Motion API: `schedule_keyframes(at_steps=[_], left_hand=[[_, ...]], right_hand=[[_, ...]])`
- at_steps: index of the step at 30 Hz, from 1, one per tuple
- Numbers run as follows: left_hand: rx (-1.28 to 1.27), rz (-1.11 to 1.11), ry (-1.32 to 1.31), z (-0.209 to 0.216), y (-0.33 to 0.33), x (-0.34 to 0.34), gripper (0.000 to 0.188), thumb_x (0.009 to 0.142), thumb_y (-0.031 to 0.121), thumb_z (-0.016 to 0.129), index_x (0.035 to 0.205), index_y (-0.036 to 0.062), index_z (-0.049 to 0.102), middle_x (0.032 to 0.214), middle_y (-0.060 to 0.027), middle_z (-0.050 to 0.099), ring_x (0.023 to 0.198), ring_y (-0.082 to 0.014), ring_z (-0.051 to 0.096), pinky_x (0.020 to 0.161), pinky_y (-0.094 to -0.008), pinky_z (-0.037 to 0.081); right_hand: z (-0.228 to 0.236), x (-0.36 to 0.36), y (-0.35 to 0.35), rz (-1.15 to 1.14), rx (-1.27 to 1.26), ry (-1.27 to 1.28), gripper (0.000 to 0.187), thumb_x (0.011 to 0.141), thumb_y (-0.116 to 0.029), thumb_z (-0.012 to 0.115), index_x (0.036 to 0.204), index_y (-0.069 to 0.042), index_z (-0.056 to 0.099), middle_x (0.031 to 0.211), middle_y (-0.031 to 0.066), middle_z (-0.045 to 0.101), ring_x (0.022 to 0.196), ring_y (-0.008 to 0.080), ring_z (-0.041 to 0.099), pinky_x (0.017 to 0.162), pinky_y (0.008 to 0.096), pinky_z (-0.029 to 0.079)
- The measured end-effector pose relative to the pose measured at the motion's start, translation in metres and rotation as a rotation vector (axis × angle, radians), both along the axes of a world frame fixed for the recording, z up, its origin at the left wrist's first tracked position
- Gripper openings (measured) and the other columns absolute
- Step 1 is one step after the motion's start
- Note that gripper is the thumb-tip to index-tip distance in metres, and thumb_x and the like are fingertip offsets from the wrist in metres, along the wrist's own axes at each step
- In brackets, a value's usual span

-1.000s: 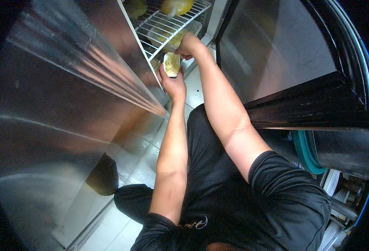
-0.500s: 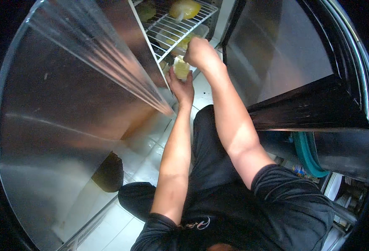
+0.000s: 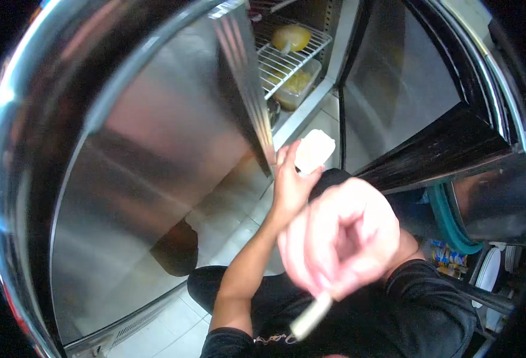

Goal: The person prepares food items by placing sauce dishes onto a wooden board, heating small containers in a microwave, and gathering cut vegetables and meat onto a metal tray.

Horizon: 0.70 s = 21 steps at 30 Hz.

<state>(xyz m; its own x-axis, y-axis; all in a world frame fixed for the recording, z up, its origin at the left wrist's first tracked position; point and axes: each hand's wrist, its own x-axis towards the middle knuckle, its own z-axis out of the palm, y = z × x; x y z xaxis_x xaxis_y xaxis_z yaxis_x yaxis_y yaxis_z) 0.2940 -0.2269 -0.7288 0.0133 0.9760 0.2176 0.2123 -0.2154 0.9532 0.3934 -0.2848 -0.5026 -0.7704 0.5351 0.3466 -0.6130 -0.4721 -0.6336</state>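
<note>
In front of the open fridge, my left hand (image 3: 291, 190) is wrapped round a small white tub (image 3: 315, 151). The tub is so bright that its contents do not show. Close to the camera, my right hand (image 3: 346, 232) is raised and closed, its fingertips pinching one end of a short pale-yellow stick (image 3: 311, 316) that points down and to the left. What the stick is made of cannot be told. Behind the hands, a clear plastic box (image 3: 299, 83) with yellowish food sits at the bottom of the fridge.
A white wire shelf (image 3: 305, 53) carries a yellow rounded item (image 3: 291, 38). Steel-lined fridge doors stand open at left (image 3: 149, 149) and right (image 3: 406, 77). White plates (image 3: 488, 274) and a teal curved rim (image 3: 448, 218) are at the right.
Both hands have come back out of the fridge toward me. The tub moved with my left hand; my right hand rose close to the camera, and the pale stick now shows in it.
</note>
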Motion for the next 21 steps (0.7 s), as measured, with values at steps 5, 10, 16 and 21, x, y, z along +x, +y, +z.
schedule_keyframes(at_steps=[5, 10, 16, 21], left_hand=[[-0.03, -0.145, 0.015, 0.061, -0.039, -0.017, 0.067, 0.074, 0.004, 0.085, 0.133, -0.0045, 0.055, 0.129, -0.0158, 0.054, 0.12, -0.0268, 0.06, 0.096, -0.0362, 0.054], [-0.141, -0.175, 0.078, 0.135, -0.095, -0.084, 0.062, 0.078, 0.006, 0.083, 0.131, -0.0073, 0.055, 0.127, -0.0137, 0.056, 0.121, -0.02, 0.059, 0.099, -0.0319, 0.052], [-0.331, -0.094, 0.161, 0.224, -0.192, -0.168, 0.069, 0.073, 0.005, 0.086, 0.134, -0.0038, 0.056, 0.132, -0.0103, 0.051, 0.119, -0.0205, 0.058, 0.1, -0.0331, 0.052], [-0.301, 0.043, 0.104, 0.312, -0.269, -0.217, 0.069, 0.07, 0.001, 0.088, 0.131, -0.0075, 0.058, 0.129, -0.0132, 0.052, 0.12, -0.0222, 0.057, 0.101, -0.0347, 0.051]], right_hand=[[0.018, -0.048, -0.01, 0.272, 0.286, 0.569, 0.019, 0.086, 0.005, 0.072, 0.104, 0.009, 0.065, 0.099, 0.0204, 0.066, 0.086, 0.0284, 0.064, 0.075, 0.0353, 0.051], [0.064, -0.061, -0.019, 0.227, 0.421, 0.432, 0.014, 0.089, -0.001, 0.072, 0.099, 0.008, 0.067, 0.092, 0.0178, 0.066, 0.078, 0.0273, 0.062, 0.072, 0.0377, 0.049], [0.099, -0.018, 0.055, -1.721, 1.404, -0.311, 0.033, 0.085, 0.012, 0.059, 0.113, 0.0, 0.07, 0.114, 0.016, 0.068, 0.105, 0.0278, 0.066, 0.091, 0.0367, 0.054], [0.112, 0.005, 0.153, -2.13, 1.521, -0.873, 0.074, 0.074, 0.019, 0.044, 0.141, -0.008, 0.054, 0.14, 0.0176, 0.055, 0.134, 0.0347, 0.048, 0.118, 0.0422, 0.032]])
